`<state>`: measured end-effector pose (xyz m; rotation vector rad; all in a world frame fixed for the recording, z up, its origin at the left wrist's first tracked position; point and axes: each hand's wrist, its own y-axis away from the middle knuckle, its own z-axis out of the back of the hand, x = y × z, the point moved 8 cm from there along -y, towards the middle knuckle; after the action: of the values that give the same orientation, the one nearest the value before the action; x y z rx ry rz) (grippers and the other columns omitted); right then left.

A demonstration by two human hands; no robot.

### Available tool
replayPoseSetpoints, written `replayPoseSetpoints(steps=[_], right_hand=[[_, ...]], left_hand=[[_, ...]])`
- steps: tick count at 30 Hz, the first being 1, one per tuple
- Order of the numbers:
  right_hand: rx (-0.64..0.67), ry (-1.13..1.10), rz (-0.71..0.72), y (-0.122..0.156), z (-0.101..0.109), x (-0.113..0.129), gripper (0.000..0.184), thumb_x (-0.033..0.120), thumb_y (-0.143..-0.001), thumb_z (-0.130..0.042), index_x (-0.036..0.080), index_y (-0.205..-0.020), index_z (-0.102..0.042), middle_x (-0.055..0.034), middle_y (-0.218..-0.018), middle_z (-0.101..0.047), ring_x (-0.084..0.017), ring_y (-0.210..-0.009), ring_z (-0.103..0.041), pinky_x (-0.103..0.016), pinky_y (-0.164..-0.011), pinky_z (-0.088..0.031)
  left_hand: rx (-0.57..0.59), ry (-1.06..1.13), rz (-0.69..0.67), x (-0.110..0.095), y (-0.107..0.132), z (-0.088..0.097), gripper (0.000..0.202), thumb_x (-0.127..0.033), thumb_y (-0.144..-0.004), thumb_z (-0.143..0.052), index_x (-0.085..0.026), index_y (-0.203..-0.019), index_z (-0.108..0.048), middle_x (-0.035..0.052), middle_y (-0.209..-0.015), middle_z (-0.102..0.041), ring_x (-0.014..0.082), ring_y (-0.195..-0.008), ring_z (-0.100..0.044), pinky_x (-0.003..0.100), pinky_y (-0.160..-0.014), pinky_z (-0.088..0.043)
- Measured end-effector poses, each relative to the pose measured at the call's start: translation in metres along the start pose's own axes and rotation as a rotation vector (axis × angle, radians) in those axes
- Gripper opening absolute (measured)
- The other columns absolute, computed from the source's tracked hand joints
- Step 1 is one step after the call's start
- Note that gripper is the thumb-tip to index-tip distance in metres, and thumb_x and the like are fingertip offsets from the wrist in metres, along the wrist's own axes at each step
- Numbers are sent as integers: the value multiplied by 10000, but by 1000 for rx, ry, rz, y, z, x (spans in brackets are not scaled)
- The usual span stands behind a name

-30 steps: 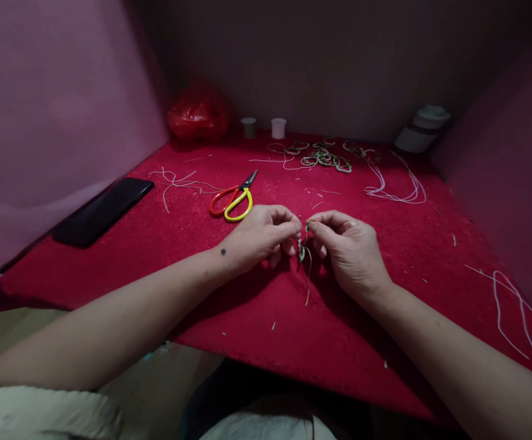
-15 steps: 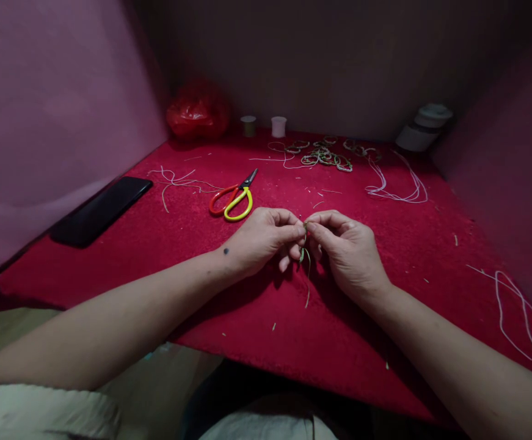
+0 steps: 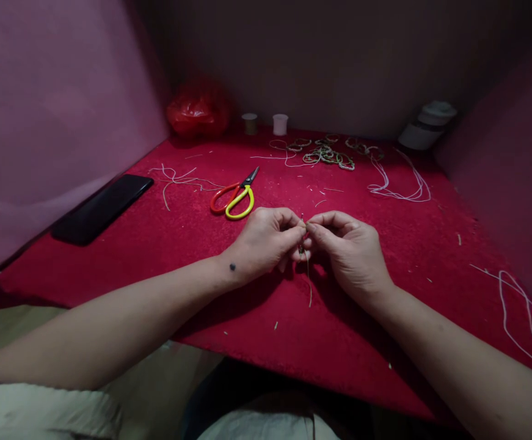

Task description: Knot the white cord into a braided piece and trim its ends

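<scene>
My left hand point(image 3: 266, 241) and my right hand point(image 3: 348, 250) meet fingertip to fingertip over the red cloth table point(image 3: 169, 244). Both pinch a small green beaded cord piece point(image 3: 301, 249) that hangs between them. A thin pale thread end point(image 3: 309, 284) trails down from it onto the cloth. Fingers of both hands are curled closed around the cord.
Red and yellow scissors point(image 3: 233, 197) lie just behind my left hand. A black phone point(image 3: 103, 208) rests at the left edge. Finished beaded loops point(image 3: 327, 156), white cords point(image 3: 400, 183), two small spools point(image 3: 264, 124), a red bag point(image 3: 196, 113) and a white container point(image 3: 428, 125) sit at the back. More white cord point(image 3: 513, 311) lies right.
Both hands have drawn closer together, and the hanging beaded piece is more hidden between the fingers. The view shifted slightly.
</scene>
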<state>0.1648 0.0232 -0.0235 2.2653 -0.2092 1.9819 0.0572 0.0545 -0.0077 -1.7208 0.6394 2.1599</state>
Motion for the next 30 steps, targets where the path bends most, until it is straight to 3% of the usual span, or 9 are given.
replayPoseSetpoints(steps=[8, 12, 18, 24, 27, 30], right_hand=[[-64, 294, 223, 4, 5, 13, 95, 247, -804, -630, 159, -777, -608, 4, -634, -602, -111, -505, -572, -245, -479, -479], [-86, 330, 241, 3, 6, 16, 78, 232, -815, -610, 158, -792, -606, 11, -648, -570, -90, -491, -509, -236, -467, -421], [-95, 357, 305, 2, 8, 23, 64, 211, -809, -612, 156, -778, -622, -31, -809, -587, -128, -725, -561, -264, -647, -459], [-58, 197, 162, 1, 6, 13, 92, 244, -795, -640, 158, -783, -609, 14, -697, -569, -74, -535, -495, -221, -509, -395], [-47, 100, 90, 0, 5, 7, 117, 256, -783, -660, 150, -796, -611, 40, -600, -559, -50, -453, -432, -198, -431, -322], [-38, 27, 29, -1, 4, 1, 138, 267, -773, -669, 141, -793, -614, 46, -537, -551, -47, -420, -403, -188, -391, -280]], left_hand=[[3, -26, -7, 2, 0, 1, 133, -91, -838, -499, -140, -728, -555, -49, -478, -563, 62, -307, -502, 149, -291, -345], [66, 113, 66, 7, -3, 0, 49, -114, -831, -538, -152, -800, -541, -43, -467, -582, 80, -289, -483, 164, -291, -342], [220, 368, 159, 15, -6, -10, 28, -96, -803, -575, -103, -780, -590, 11, -485, -631, 74, -284, -486, 155, -300, -361], [239, 496, 243, 17, -5, -15, 177, -34, -826, -505, -63, -672, -587, 34, -486, -626, 80, -316, -537, 150, -335, -409], [223, 528, 226, 18, -6, -15, 179, -10, -815, -494, -63, -670, -584, 38, -517, -631, 84, -378, -571, 167, -386, -465], [215, 507, 175, 17, -6, -14, 154, -48, -809, -526, -92, -667, -567, 2, -511, -595, 65, -361, -520, 166, -359, -438]])
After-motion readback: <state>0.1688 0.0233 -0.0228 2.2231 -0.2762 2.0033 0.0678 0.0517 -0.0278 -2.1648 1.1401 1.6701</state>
